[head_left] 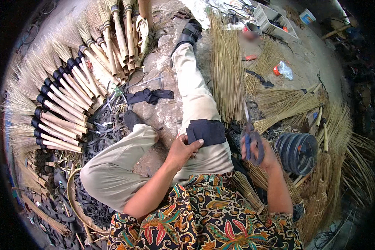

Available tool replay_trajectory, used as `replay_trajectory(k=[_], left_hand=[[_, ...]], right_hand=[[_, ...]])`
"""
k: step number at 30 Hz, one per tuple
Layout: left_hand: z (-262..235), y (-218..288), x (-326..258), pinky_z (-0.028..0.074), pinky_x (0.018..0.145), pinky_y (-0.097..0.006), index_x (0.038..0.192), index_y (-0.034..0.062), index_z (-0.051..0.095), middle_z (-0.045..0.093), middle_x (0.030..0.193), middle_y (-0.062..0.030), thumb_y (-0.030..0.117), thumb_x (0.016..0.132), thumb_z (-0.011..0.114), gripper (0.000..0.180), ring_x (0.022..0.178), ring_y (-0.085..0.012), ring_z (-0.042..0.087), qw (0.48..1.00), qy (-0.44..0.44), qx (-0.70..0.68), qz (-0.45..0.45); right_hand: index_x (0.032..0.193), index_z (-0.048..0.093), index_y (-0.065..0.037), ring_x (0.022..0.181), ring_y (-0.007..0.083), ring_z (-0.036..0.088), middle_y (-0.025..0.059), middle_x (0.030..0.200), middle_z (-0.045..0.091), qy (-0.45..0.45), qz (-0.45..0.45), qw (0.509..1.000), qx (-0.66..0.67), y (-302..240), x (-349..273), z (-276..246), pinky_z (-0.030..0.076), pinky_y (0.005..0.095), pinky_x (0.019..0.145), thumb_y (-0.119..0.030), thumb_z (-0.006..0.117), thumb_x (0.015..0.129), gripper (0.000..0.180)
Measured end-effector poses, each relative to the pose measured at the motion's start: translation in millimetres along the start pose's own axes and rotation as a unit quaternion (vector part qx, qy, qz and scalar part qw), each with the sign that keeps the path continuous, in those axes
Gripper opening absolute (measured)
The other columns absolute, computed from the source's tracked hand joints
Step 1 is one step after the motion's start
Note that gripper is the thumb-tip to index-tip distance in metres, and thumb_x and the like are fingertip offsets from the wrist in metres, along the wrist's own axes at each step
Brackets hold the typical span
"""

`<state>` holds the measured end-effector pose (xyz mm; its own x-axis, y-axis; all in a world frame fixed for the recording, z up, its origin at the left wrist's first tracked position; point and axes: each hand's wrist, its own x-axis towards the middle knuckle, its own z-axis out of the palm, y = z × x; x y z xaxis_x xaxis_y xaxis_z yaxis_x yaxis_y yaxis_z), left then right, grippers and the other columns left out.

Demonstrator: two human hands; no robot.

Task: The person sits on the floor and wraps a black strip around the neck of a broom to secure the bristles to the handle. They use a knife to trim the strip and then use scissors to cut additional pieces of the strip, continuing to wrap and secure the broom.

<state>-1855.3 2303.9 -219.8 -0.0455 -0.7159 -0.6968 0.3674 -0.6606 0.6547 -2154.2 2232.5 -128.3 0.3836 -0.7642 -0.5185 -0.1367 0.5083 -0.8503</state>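
black sheet (212,132) pinched by left hand (182,152), scissors (248,146) grasped in right hand (269,158), blue-labelled white tub (307,17)

The left forearm (152,189) slants up and inward to a bent wrist (178,166), and the left grip (184,150) sits over the right thigh (214,160), its thumb (196,144) stretched inward and its fingers curled beneath. The right forearm (279,192) stands nearly straight up, with the right grip (260,153) raised beside that thigh, its fingers curled closed. The right leg (198,85) reaches straight ahead; the left leg (112,171) is folded, knee out to the side, foot drawn in.
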Motion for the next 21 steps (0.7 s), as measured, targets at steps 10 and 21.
replay_trajectory(k=[10, 21], left_hand=[[12.0, -0.1, -3.1, 0.056, 0.059, -0.025, 0.106, 0.0037, 0.063, 0.072, 0.091, -0.0062, 0.016, 0.09, 0.084, 0.029, 0.072, -0.0131, 0.069, 0.993, -0.02, -0.12, -0.003], [14.5, 4.7, -8.9, 0.056, 0.061, -0.032, 0.114, 0.0022, 0.058, 0.069, 0.1, -0.009, 0.01, 0.09, 0.082, 0.034, 0.079, -0.0184, 0.068, 0.985, -0.034, -0.166, -0.023]], right_hand=[[0.127, 0.059, -0.008, 0.069, 0.0087, 0.062, 0.0019, 0.093, 0.071, -0.145, 0.224, 0.964, 0.001, 34.1, -96.6, 60.9, 0.046, 0.0231, 0.052, -0.081, 0.052, 0.092, 0.082], [0.119, 0.062, -0.008, 0.072, 0.0112, 0.068, 0.0026, 0.088, 0.069, -0.134, 0.234, 0.963, 0.026, 40.7, -52.7, 69.8, 0.045, 0.0231, 0.048, -0.073, 0.054, 0.098, 0.069]])
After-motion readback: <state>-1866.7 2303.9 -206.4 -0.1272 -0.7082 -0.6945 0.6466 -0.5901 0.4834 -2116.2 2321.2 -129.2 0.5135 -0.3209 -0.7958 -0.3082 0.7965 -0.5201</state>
